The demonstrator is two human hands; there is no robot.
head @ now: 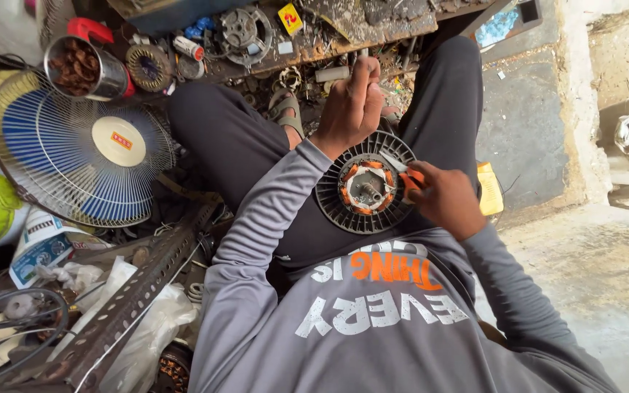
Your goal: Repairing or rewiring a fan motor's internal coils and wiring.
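Observation:
A round black fan motor housing (338,207) with copper windings and a centre shaft rests on my lap. My left hand (349,109) grips its far rim, fingers curled over the top edge. My right hand (444,198) is at the housing's right side, shut on a small orange-handled tool (406,177) whose tip points into the windings. I sit with black trousers and a grey long-sleeved shirt.
A table fan (74,149) with a blue blade and wire guard lies at the left. A metal cup (81,67) of copper scraps, coils and small parts litter the ground ahead. A perforated metal bar (136,287) and plastic bags sit lower left; concrete floor (598,269) to the right.

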